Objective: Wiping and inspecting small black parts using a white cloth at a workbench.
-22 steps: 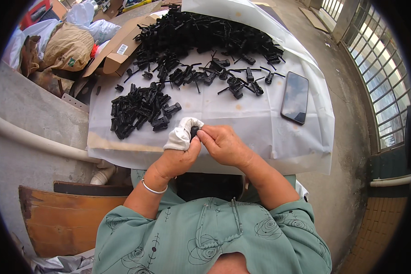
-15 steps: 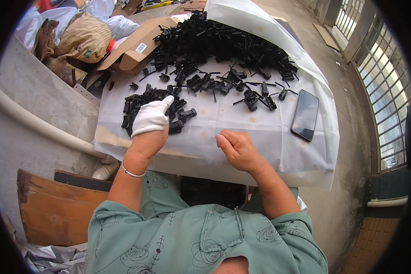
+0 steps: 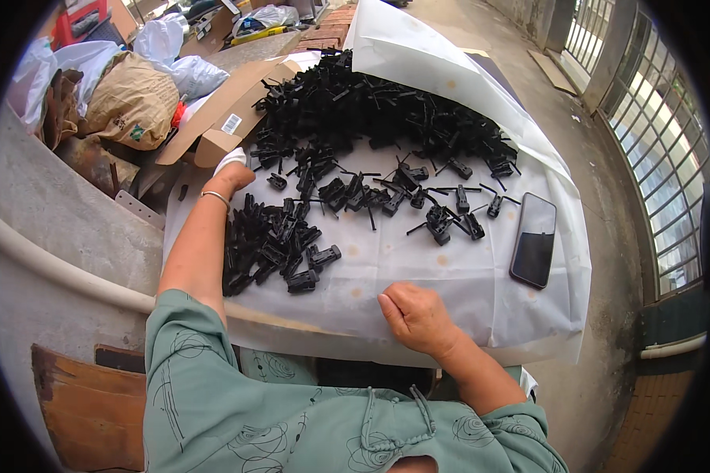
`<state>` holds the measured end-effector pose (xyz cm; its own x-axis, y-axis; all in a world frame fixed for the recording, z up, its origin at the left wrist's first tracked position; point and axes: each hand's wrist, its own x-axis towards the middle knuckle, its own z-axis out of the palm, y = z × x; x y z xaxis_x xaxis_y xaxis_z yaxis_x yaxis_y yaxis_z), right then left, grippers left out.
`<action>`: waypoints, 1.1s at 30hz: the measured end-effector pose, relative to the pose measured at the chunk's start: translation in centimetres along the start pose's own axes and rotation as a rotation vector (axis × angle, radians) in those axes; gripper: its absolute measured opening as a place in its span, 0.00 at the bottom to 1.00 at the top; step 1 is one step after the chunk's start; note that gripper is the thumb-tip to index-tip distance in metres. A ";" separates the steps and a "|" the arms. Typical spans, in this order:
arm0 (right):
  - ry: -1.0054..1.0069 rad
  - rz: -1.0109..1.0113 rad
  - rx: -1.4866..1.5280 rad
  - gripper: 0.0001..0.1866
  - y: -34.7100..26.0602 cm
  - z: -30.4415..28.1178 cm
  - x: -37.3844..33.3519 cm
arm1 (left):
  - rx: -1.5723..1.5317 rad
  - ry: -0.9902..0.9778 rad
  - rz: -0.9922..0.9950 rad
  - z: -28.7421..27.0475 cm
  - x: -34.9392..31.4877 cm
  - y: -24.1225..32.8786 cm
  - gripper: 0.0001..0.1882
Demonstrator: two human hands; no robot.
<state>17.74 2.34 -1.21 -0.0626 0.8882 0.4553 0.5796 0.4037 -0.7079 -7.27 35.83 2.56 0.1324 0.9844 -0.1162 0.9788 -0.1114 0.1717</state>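
Note:
My left hand (image 3: 234, 168), in a white glove, reaches to the far left of the table beside an opened cardboard box (image 3: 227, 128). Its fingers are hidden, so any grip is out of sight. Close to the table's front edge my right hand (image 3: 418, 315) rests bare, curled into a fist; its inside does not show. Left of that fist lies a heap of black plastic clamp-like parts (image 3: 272, 240) without rods. Farther back a large pile of similar black parts (image 3: 386, 102), many with thin rods sticking out, covers the table. Several loose ones (image 3: 438, 221) lie in between.
A white sheet (image 3: 465, 272) covers the table, its far edge folded over the pile. A dark smartphone (image 3: 533, 240) lies on the right. Bags (image 3: 134, 98) and other clutter stand beyond the left wall. A barred window (image 3: 659, 150) is at the right.
My left hand has left the heap of black parts and moved away to the far left, by the box. My right hand keeps its fist. The whole view has shifted.

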 end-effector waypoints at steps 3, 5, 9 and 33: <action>-0.040 0.022 -0.050 0.06 -0.1 -0.1 0.1 | -0.055 -0.041 -0.133 0.8 2.4 3.3 0.39; -0.039 0.009 -0.041 0.06 0.0 0.0 0.1 | 0.028 -0.115 -0.073 0.8 3.0 6.6 0.39; -0.048 0.013 -0.060 0.06 0.0 0.2 0.1 | -0.229 0.178 0.251 2.8 2.3 8.9 0.35; 0.177 0.093 -0.066 0.09 0.3 -6.6 -1.2 | -0.683 -0.332 0.706 -0.3 -22.1 17.0 0.20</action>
<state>23.36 -0.10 1.64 0.1343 0.8661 0.4815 0.6289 0.3011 -0.7169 6.36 12.28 8.35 0.7790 0.6267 -0.0195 0.3786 -0.4452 0.8114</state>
